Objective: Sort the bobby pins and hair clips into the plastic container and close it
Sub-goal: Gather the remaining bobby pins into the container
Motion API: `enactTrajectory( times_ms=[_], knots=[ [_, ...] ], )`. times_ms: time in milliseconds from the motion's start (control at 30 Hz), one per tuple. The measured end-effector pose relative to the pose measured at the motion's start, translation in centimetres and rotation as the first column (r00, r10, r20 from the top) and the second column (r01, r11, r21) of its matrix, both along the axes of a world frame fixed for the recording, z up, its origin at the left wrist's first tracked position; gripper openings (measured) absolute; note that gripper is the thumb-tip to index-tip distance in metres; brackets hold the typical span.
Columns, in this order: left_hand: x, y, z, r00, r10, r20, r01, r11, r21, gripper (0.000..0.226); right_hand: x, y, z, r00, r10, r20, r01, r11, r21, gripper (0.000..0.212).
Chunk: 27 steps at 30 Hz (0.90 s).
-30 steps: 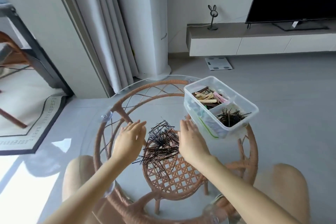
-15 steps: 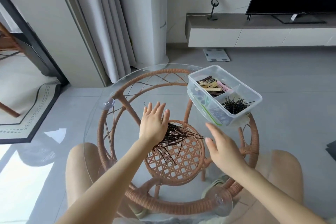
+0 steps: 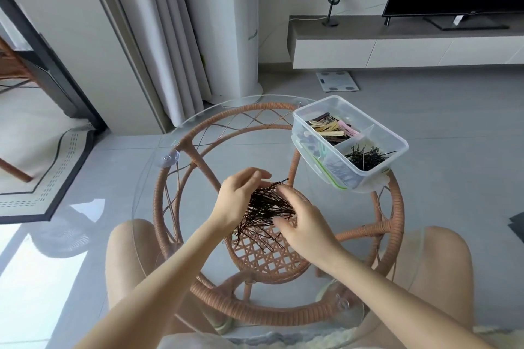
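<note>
Head view: person is gathering loose bobby pins (image 3: 266,208) on glass table (image 3: 147,207).
Left hand (image 3: 241,198): fingers curling round the bundle's far end.
Right hand (image 3: 307,224): fingers curling over its near side.
Plastic container (image 3: 371,177): standing open, far right.
Advice: likely worth squeezing the pins parallel before lifting; strays are splaying.
</note>
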State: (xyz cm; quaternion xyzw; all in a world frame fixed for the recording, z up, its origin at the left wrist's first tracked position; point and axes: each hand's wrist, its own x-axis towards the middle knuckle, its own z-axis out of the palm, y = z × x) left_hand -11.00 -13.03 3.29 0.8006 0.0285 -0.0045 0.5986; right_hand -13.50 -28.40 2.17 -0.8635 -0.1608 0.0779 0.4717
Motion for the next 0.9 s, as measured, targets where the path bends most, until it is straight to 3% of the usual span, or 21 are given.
enactTrajectory(
  times_ms=[67,167,267,333,400,500,667,900],
  knots=[
    [0.1,0.8,0.6,1.000,-0.002,-0.005,0.002,1.000,-0.021,0.024,-0.1,-1.2,0.4,0.997,0.012,0.080,-0.008,0.999,-0.048,0.064],
    [0.6,2.4,1.1,1.000,-0.017,0.007,0.014,0.964,0.265,0.034,0.5,-2.2,0.7,0.965,0.190,0.181,-0.098,0.901,-0.422,0.099],
    [0.3,3.2,1.9,0.960,-0.208,-0.185,0.278,0.720,0.636,0.083,2.2,-1.9,0.6,0.940,0.330,0.086,-0.195,0.728,-0.657,0.121],
    [-0.3,3.1,2.1,0.898,-0.329,-0.293,0.428,0.490,0.760,0.104,3.6,-1.3,0.9,0.926,0.368,0.083,-0.208,0.682,-0.701,0.122],
    [-0.9,2.9,2.0,0.862,-0.394,-0.321,0.467,0.367,0.804,0.112,5.0,-0.7,1.4,0.903,0.420,0.091,-0.224,0.641,-0.734,0.116],
    [-1.4,2.9,2.0,0.869,-0.384,-0.311,0.456,0.379,0.805,0.103,6.3,0.1,2.4,0.869,0.477,0.131,-0.222,0.613,-0.758,0.085],
    [-1.3,3.2,2.0,0.904,-0.338,-0.260,0.394,0.431,0.812,0.090,6.2,0.3,3.3,0.865,0.500,0.050,-0.361,0.687,-0.631,0.031],
    [-1.0,3.5,2.3,0.909,-0.316,-0.273,0.404,0.497,0.768,0.084,6.2,-0.2,2.6,0.877,0.467,0.111,-0.308,0.725,-0.615,0.020]
  ],
)
